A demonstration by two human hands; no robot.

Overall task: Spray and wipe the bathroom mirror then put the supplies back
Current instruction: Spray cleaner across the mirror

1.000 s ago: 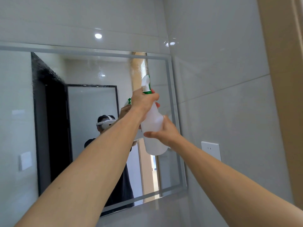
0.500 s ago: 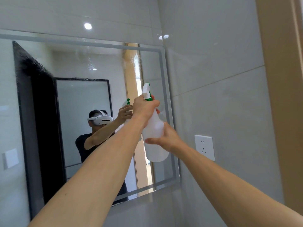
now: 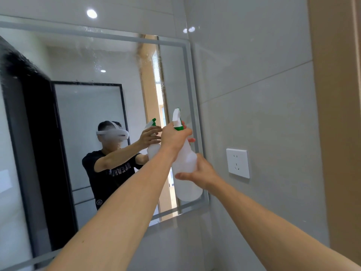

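A white spray bottle (image 3: 185,157) with a green collar and white nozzle is held up in front of the mirror (image 3: 88,106), near its right edge. My left hand (image 3: 173,137) grips the bottle's neck and trigger. Lower down, my right hand (image 3: 199,173) wraps round the bottle's body from the right. The nozzle points at the glass. Fine droplets and mist streaks cover the upper part of the mirror. The glass reflects a person in a black shirt holding the same bottle. No cloth is in view.
A white wall socket (image 3: 237,163) sits on the grey tiled wall (image 3: 254,85) right of the mirror. A tan door frame (image 3: 340,114) runs down the far right. The mirror reflects a dark doorway at left.
The bottle and both hands have sunk lower in view and the view has shifted up and left, showing more mist on the upper glass. Both grips stay the same.
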